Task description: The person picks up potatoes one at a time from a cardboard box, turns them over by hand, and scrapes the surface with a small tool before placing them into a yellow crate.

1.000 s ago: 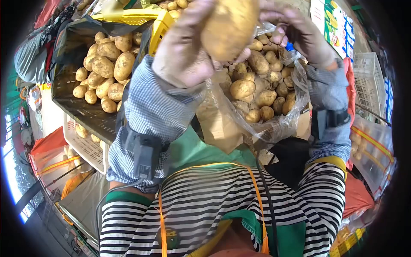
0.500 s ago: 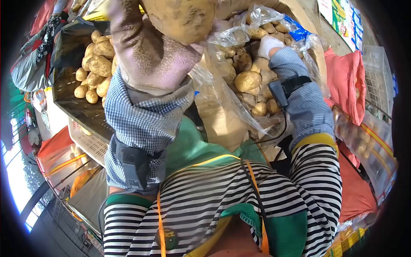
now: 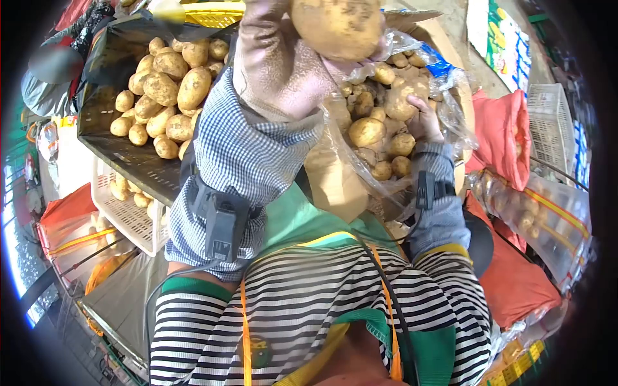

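My left hand [image 3: 283,74], in a soiled pale glove, is raised close to the camera with a large potato [image 3: 338,29] in its grasp; some fingers are cut off by the top edge. Lower and to the right, my right hand [image 3: 425,121] reaches into a cardboard box [image 3: 335,180] lined with clear plastic. Its fingers are against a soil-dusted potato [image 3: 400,101], closed on it as far as I can see. Several other potatoes [image 3: 367,132] lie in the box around it. Left of my raised hand, a dark crate [image 3: 100,138] holds a pile of potatoes [image 3: 161,89].
A white basket [image 3: 132,222] with potatoes stands below the dark crate. Red sacks [image 3: 502,138], a grey crate [image 3: 550,122] and a clear bag of potatoes [image 3: 531,212] are at the right. A yellow basket [image 3: 212,13] is at the top.
My left hand and its potato appear farther right in view. Inside the box, my right hand has shifted down and now grips a potato. The view has turned, showing more of the dark crate.
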A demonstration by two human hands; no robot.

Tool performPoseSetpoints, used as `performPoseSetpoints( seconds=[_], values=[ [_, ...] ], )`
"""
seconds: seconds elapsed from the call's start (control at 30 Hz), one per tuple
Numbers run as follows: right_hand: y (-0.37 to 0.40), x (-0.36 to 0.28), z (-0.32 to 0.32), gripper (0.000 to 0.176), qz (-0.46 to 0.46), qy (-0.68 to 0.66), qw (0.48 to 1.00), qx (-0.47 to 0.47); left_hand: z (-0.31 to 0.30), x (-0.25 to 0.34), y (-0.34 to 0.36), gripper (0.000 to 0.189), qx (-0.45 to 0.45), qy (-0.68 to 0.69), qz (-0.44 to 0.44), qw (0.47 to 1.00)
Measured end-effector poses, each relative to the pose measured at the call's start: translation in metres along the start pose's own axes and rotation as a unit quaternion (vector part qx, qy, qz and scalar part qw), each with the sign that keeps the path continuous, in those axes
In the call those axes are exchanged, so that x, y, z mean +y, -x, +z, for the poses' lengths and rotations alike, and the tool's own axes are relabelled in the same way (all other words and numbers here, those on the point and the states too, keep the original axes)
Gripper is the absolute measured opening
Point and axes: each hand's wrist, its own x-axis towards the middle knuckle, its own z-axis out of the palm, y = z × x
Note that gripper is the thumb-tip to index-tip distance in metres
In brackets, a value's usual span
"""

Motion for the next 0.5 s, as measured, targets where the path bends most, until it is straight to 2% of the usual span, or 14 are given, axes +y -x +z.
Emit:
performPoseSetpoints(
  seconds=[0.03,0.07,0.1,0.17,0.2,0.23,0.27,0.3,0.33,0.37,0.4,0.43,0.47,0.5],
  values=[
    [-0.007,-0.048,-0.015,0.062,0.106,-0.391,0.913,0.036,-0.013,0.005,-0.004,0.051,-0.079,0.051,-0.039,0.995],
    [-0.019,-0.121,-0.031,0.069,0.188,-0.717,0.668,0.066,-0.016,0.006,-0.002,0.051,-0.090,0.056,-0.041,0.994],
    [-0.022,-0.154,-0.044,0.069,0.179,-0.711,0.676,0.070,-0.015,0.007,0.000,0.050,-0.074,0.001,0.016,0.997],
    [-0.024,-0.202,-0.068,0.080,0.079,-0.695,0.713,0.052,0.006,0.011,0.006,0.048,-0.043,-0.106,0.136,0.984],
    [-0.025,-0.217,-0.081,0.080,0.069,-0.688,0.720,0.054,0.025,0.021,0.016,0.038,-0.097,-0.039,0.072,0.992],
    [-0.025,-0.230,-0.094,0.081,0.034,-0.700,0.714,-0.005,0.020,0.044,0.023,0.065,-0.148,0.052,-0.048,0.987],
    [-0.024,-0.244,-0.104,0.082,0.000,-0.708,0.703,-0.062,0.010,0.072,0.030,0.065,-0.210,0.074,-0.011,0.975],
    [-0.017,-0.262,-0.111,0.081,0.045,-0.739,0.670,-0.053,0.001,0.102,0.041,0.064,-0.239,0.126,-0.016,0.963],
    [-0.009,-0.268,-0.118,0.081,0.038,-0.734,0.677,-0.046,0.011,0.125,0.072,0.065,-0.165,0.103,0.016,0.981],
    [-0.002,-0.271,-0.122,0.080,0.056,-0.751,0.656,-0.046,0.026,0.133,0.103,0.066,-0.141,0.068,0.081,0.984],
    [0.006,-0.273,-0.125,0.078,0.076,-0.769,0.633,-0.047,0.013,0.160,0.130,0.071,-0.131,0.033,0.142,0.981],
    [0.012,-0.275,-0.126,0.076,0.072,-0.763,0.641,-0.041,-0.003,0.185,0.160,0.075,-0.106,0.040,0.170,0.979],
    [0.017,-0.275,-0.127,0.076,0.065,-0.762,0.643,-0.041,-0.034,0.225,0.194,0.075,-0.083,-0.012,0.202,0.976],
    [0.024,-0.274,-0.125,0.076,0.083,-0.771,0.631,-0.028,-0.052,0.243,0.228,0.073,-0.022,-0.072,0.263,0.962]
  ],
)
